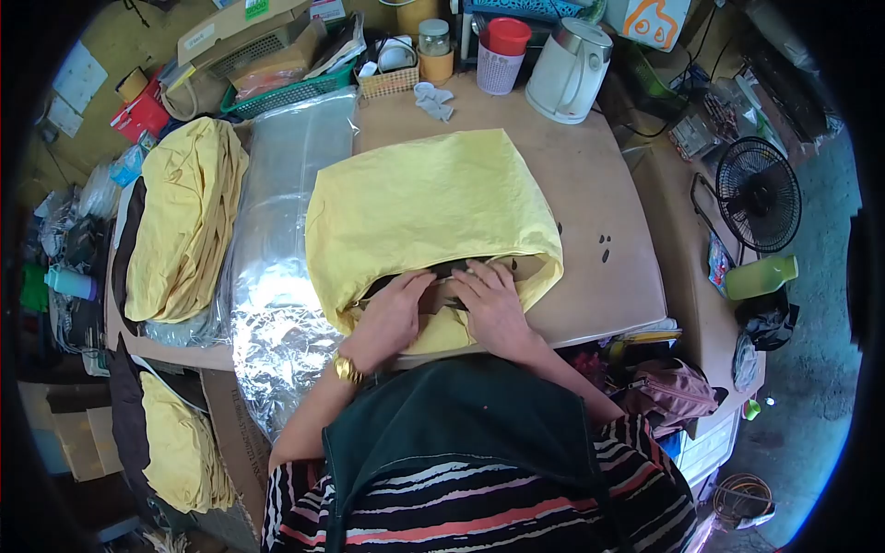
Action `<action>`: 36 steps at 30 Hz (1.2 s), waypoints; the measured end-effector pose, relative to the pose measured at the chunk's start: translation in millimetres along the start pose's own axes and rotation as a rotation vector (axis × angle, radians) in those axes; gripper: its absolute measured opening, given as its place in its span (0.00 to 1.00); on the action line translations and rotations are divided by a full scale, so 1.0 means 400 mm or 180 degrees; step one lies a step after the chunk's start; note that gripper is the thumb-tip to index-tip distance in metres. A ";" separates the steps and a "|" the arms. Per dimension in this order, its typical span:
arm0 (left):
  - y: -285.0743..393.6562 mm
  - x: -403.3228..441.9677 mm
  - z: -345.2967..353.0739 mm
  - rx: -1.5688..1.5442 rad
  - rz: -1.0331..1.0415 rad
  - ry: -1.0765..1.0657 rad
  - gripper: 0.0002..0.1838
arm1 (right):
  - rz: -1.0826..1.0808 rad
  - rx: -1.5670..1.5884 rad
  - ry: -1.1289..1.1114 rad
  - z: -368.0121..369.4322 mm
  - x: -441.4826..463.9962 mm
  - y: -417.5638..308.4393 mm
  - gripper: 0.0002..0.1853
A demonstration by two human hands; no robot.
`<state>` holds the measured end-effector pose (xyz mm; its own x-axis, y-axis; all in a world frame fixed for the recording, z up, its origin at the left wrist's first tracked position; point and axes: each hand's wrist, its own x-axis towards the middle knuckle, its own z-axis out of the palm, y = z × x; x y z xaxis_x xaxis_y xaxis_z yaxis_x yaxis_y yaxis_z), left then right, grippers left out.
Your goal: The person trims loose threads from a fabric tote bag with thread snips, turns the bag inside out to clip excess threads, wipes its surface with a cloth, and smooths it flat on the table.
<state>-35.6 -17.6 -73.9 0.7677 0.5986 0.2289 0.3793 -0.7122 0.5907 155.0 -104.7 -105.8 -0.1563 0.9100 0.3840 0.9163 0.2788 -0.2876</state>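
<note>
On the table in front of me lies a yellow fabric bag (pixel 419 198), its open side facing my body. A dark band (pixel 452 267) runs along the opening. My left hand (pixel 392 311), with a gold-coloured watch or bracelet (pixel 348 369) on the wrist, has its fingers bent over the left part of this band. Close beside it, my right hand (pixel 495 300) grips the band further right. The fingertips of both hands are partly hidden in the folds.
Clear plastic sheeting (pixel 277 240) spreads left of the bag, beside a pile of yellow fabric pieces (pixel 184 221). More yellow pieces (pixel 180 442) hang lower left. A white kettle (pixel 569 74), a lidded cup (pixel 503 60) and baskets (pixel 392 81) line the back. A black fan (pixel 758 194) stands right.
</note>
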 end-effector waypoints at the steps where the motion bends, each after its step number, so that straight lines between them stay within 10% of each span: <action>1: -0.014 0.020 0.014 0.0001 0.0010 -0.0008 0.19 | 0.0010 -0.0003 0.0006 0.006 -0.010 0.003 0.24; 13: -0.032 0.255 0.077 0.1171 -0.0872 -0.0807 0.15 | -0.0160 0.0069 -0.0592 0.031 -0.038 0.016 0.24; 19: -0.196 0.344 0.213 0.1024 -0.0837 -0.0040 0.18 | -0.0163 -0.0043 -0.0452 0.029 -0.016 0.017 0.23; 23: -0.135 0.326 0.118 0.1711 -0.0279 -0.1731 0.16 | -0.0070 0.0154 -0.0580 0.008 0.005 0.037 0.25; 26: -0.064 0.129 0.071 0.0481 0.0779 -0.0475 0.18 | 0.0206 0.0135 -0.0409 -0.002 -0.004 0.082 0.23; 31: -0.026 -0.037 -0.070 0.1420 -0.0888 0.0419 0.15 | 0.0496 0.0737 -0.0251 -0.080 0.023 0.144 0.21; 36: -0.059 -0.085 -0.085 0.0343 -0.1181 0.0631 0.11 | 0.0833 -0.0258 0.0643 -0.104 0.088 0.180 0.22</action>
<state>-88.2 -9.0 -69.5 0.4590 0.8726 0.1668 0.6707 -0.4634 0.5792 231.0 -65.3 -76.3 0.1567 0.8661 0.4747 0.9433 0.0112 -0.3318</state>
